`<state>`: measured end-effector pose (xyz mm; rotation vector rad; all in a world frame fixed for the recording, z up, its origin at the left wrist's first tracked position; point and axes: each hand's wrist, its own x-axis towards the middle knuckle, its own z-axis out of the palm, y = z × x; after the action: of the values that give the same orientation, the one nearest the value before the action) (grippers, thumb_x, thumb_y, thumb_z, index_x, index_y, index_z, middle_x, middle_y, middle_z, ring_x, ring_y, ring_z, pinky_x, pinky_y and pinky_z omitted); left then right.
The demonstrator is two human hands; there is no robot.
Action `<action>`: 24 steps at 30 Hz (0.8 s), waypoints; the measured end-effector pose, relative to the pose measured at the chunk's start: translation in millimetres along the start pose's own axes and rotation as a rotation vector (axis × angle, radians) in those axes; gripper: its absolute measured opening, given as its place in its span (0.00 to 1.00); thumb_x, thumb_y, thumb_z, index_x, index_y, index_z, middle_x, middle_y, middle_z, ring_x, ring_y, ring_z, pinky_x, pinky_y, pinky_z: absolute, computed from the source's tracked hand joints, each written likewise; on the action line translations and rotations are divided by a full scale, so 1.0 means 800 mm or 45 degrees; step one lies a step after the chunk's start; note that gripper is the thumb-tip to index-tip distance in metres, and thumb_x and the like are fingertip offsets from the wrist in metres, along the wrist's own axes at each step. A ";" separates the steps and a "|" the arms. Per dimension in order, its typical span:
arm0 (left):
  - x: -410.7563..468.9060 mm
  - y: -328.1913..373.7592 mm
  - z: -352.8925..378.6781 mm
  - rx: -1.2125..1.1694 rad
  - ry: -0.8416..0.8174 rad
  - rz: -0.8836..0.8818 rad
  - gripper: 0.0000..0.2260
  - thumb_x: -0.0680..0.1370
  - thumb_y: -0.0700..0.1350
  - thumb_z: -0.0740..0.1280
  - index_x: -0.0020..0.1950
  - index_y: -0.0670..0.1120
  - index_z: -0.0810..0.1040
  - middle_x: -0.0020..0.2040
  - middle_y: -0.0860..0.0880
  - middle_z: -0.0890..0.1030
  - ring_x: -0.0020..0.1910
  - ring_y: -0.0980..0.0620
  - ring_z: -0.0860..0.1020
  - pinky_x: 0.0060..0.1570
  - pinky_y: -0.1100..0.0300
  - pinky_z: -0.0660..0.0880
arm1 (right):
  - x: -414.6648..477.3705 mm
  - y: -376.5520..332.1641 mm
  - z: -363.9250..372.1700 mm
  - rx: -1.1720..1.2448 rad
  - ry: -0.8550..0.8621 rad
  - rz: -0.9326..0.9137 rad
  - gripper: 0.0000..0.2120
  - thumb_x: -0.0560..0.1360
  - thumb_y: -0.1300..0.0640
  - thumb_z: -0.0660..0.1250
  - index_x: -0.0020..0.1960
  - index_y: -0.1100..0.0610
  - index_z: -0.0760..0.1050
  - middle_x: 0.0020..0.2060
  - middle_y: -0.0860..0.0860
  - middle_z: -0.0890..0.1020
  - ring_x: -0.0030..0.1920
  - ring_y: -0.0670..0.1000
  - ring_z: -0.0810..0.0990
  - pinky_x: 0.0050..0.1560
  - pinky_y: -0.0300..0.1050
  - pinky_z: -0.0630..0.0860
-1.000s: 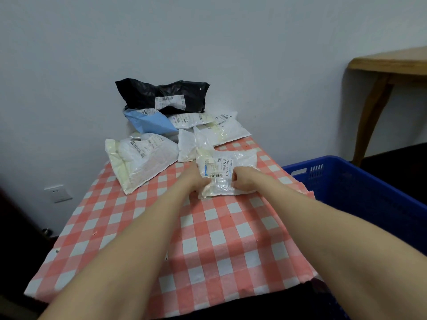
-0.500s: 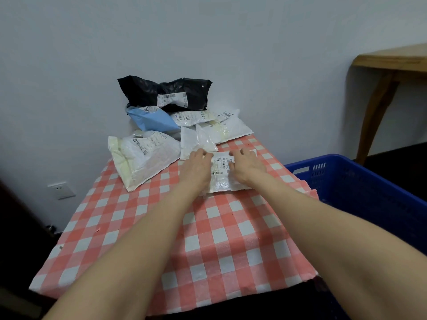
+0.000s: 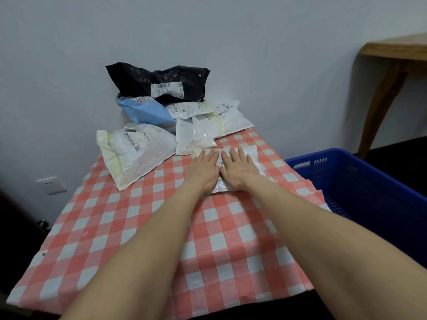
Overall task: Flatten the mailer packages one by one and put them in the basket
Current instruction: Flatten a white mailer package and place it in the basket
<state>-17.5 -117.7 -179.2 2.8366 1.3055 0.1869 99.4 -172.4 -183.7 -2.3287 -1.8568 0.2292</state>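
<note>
Toward the far end of the checkered surface [image 3: 161,227], pressing down on a small white mailer [image 3: 251,151] lying flat on the cloth. Pressing with the left hand [image 3: 203,173] spread flat, fingers straight, and with the right hand [image 3: 238,172] spread just beside it, thumbs nearly touching. Behind, against the wall, heaped with more mailers: black mailer [image 3: 143,79] on top, blue mailer [image 3: 147,112] beneath, large white mailer [image 3: 138,153] off left. Right of the surface and lower, a blue basket [image 3: 360,181], apart from the pressed mailer.
</note>
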 end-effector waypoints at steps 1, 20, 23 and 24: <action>-0.002 -0.001 0.004 -0.032 -0.030 -0.018 0.23 0.84 0.47 0.45 0.79 0.46 0.48 0.79 0.50 0.48 0.78 0.48 0.45 0.76 0.51 0.48 | 0.000 0.002 0.004 0.007 -0.011 0.002 0.28 0.82 0.47 0.43 0.79 0.53 0.40 0.78 0.55 0.41 0.77 0.57 0.37 0.76 0.56 0.40; 0.007 -0.008 0.019 -0.149 -0.182 -0.072 0.23 0.84 0.47 0.43 0.79 0.48 0.46 0.79 0.49 0.45 0.78 0.48 0.45 0.76 0.52 0.45 | 0.005 0.005 0.013 0.060 -0.107 0.041 0.27 0.82 0.47 0.41 0.79 0.50 0.39 0.78 0.53 0.43 0.78 0.56 0.41 0.76 0.56 0.40; 0.008 -0.008 0.016 -0.181 -0.216 -0.075 0.23 0.84 0.48 0.43 0.79 0.48 0.45 0.79 0.49 0.45 0.78 0.48 0.44 0.76 0.52 0.45 | 0.006 0.005 0.009 0.069 -0.149 0.052 0.27 0.82 0.47 0.41 0.79 0.49 0.39 0.78 0.53 0.43 0.78 0.55 0.41 0.76 0.55 0.40; 0.009 -0.008 0.016 -0.188 -0.227 -0.077 0.23 0.84 0.48 0.43 0.79 0.48 0.45 0.79 0.49 0.44 0.78 0.48 0.44 0.76 0.52 0.45 | 0.007 0.005 0.008 0.071 -0.159 0.054 0.27 0.82 0.47 0.42 0.79 0.49 0.39 0.78 0.53 0.43 0.78 0.55 0.41 0.76 0.56 0.40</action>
<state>-16.2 -107.2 -191.7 2.6199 1.2815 0.0270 102.9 -168.0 -190.6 -2.3681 -1.8308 0.4357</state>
